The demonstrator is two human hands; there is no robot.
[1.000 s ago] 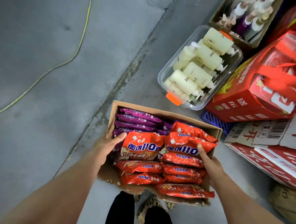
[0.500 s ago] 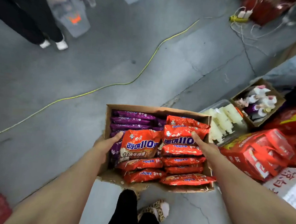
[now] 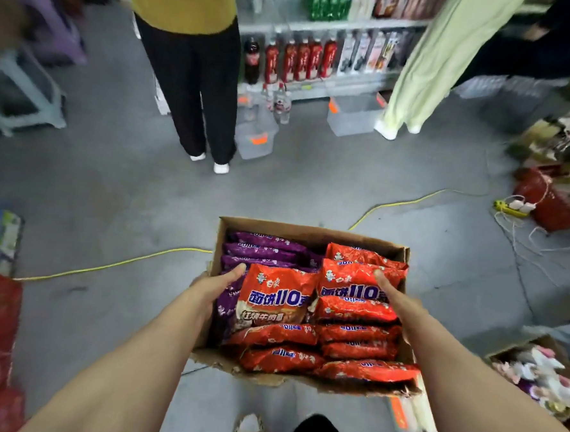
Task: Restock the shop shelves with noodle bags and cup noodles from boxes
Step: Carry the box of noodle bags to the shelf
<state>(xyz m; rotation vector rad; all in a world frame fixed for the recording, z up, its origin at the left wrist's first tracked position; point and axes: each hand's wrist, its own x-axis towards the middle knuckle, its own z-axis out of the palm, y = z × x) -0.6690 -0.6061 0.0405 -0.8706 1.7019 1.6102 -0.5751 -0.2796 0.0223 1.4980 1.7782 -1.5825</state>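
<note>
Left hand (image 3: pixel 217 285) grips the left wall of the cardboard box (image 3: pixel 309 230), thumb hooked over the rim and onto the bags. Right hand (image 3: pixel 392 301) clamps the right wall the same way, thumb lying on a top bag; its fingers outside the wall are hidden. The box is carried in the air at 6 o'clock of the view, above the grey floor.

Inside: red noodle bags (image 3: pixel 278 299) stacked from the near side to 3 o'clock, purple noodle bags (image 3: pixel 261 247) at 10–11 o'clock.

Handling, judged: the bags are light, with soft crinkly slick film and brittle noodle blocks inside, so take them flat by the broad faces with no squeeze. The cardboard looks worn and torn along the near edge, so support it low on the side walls or under the base.

Readable on the red bags: 白象, 面饼110, 红烧牛肉面. The purple print is too small to read.

The shelf (image 3: pixel 335 27) at 12 o'clock holds red-labelled bottles (image 3: pixel 296 59); their labels are blurred. A yellow cable (image 3: pixel 107 265) crosses the floor from 9 to 2 o'clock.
</note>
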